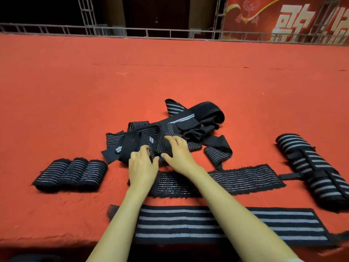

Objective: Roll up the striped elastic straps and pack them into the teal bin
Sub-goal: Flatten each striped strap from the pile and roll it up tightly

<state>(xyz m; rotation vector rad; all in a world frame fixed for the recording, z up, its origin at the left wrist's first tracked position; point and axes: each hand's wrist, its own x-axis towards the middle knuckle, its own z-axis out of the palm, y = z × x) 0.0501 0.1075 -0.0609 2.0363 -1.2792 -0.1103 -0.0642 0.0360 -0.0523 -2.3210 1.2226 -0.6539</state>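
Black striped strap pile [188, 127] | left hand [142, 166] pinches its edge | right hand [178, 153] presses it, fingers straight | three rolls [71, 173] nearby

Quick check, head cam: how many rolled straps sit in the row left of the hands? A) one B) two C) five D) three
D: three rolled straps lie side by side on the red table, left of the loose strap pile.
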